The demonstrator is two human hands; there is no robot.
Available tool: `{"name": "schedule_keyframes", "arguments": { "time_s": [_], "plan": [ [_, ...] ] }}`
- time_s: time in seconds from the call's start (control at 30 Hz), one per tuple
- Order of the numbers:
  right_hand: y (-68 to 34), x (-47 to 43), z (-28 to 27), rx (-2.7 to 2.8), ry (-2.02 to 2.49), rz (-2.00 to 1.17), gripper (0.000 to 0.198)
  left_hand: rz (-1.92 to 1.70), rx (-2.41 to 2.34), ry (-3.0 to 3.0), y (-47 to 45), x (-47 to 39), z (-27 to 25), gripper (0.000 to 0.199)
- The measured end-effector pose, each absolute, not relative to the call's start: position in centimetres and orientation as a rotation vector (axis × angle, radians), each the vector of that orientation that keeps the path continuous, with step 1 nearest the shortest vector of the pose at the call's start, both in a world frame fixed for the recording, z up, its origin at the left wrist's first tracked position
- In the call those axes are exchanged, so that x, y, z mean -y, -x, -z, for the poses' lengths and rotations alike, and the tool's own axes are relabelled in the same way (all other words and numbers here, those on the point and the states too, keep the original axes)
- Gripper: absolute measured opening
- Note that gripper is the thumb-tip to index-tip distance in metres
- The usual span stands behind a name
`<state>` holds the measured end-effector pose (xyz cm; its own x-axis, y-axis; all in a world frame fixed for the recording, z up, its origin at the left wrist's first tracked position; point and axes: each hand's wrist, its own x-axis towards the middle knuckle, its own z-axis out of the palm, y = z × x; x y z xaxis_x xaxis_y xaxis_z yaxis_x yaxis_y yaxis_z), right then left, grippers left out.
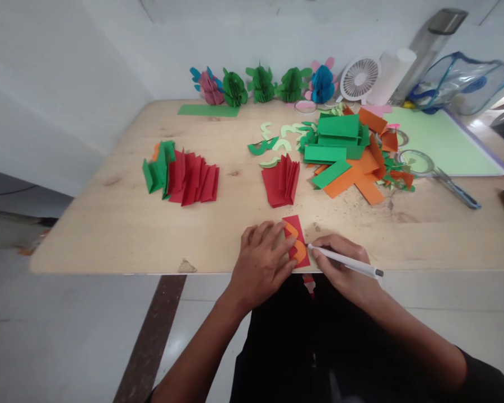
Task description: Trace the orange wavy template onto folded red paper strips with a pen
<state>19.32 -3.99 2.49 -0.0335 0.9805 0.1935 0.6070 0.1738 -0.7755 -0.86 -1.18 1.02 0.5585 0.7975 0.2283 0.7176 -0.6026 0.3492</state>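
Near the table's front edge lies a small red paper piece [304,261], with a curved orange paper cutout [301,249] on top of it. My left hand [262,254] rests flat over both, fingers spread, its fingertips pressing the cutout down and covering part of it. From the right, my right hand [348,268] grips a white pen [344,259]. The pen's tip meets the red paper at the orange cutout's right edge. Just beyond stands a folded red paper stack [280,182]. Farther left are more folded red papers [193,178] beside folded green paper [158,167].
A heap of green paper strips [338,134] and orange paper [363,173] lies right of centre, with pale green scraps [282,144] beside it. Scissors [453,184] lie farther right. Several paper figures [260,84], a white fan [360,78] and a clear bottle [424,56] line the wall.
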Motion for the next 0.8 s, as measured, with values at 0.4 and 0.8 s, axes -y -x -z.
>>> {"name": "schedule_keyframes", "arguments": {
  "time_s": [0.4, 0.8],
  "plan": [
    [-19.3, 5.2, -3.2, 1.662, 1.543, -0.686, 0.009, -0.533, -1.252, -2.566, 0.8, 1.1, -1.0, 0.033],
    [-18.7, 5.5, -2.6, 1.937, 1.265, -0.474, 0.018, -0.477, -1.233, -2.555, 0.8, 0.9, -0.9, 0.036]
  ]
}}
